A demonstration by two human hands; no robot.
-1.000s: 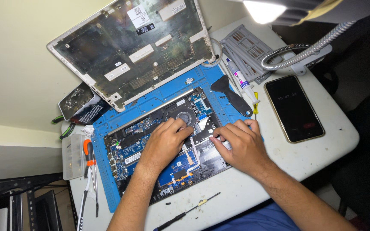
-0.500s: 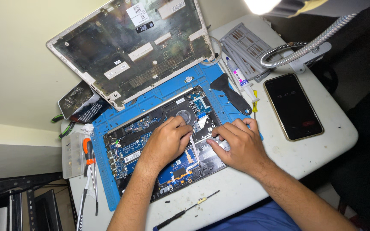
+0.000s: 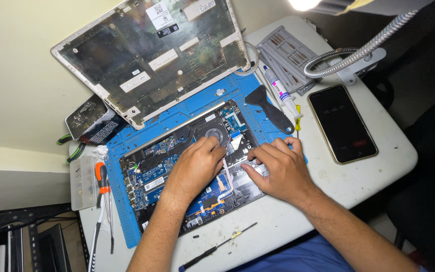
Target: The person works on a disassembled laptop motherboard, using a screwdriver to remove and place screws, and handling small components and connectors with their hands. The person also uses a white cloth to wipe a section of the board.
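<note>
We had the opened laptop base [image 3: 177, 171] lying on the blue repair mat [image 3: 127, 221] in the middle of the white counter [image 3: 378, 166], its circuit boards bare, and both of our hands were right down on it. Our left hand [image 3: 195, 168] lay flat over the middle of the boards, fingers close together with the tips reaching toward the round cooling fan [image 3: 212, 134]; our right hand [image 3: 280, 168] sat just right of it, fingers curled and pressing on the silvery part of the chassis, with no tool pinched in either. We judged this a thing to handle gently: the shell looked stiff and fairly light, but the boards, the thin ribbon cable [image 3: 226, 177] and the small connectors looked fragile, so the safe hold seemed to be the outer frame edges, never the components. What lay under our palms was hidden, and we could not tell which connector or screw our fingertips were on. The removed bottom cover [image 3: 152, 55] leaned at the far left, its top edge cut off by the frame. To the right lay a dark phone [image 3: 342, 123], a black pry tool [image 3: 270, 108] and a small tube [image 3: 280, 93]; near us lay a thin screwdriver [image 3: 217, 248], and at the left an orange-handled tool [image 3: 101, 176] whose tip was hard to make out.
</note>
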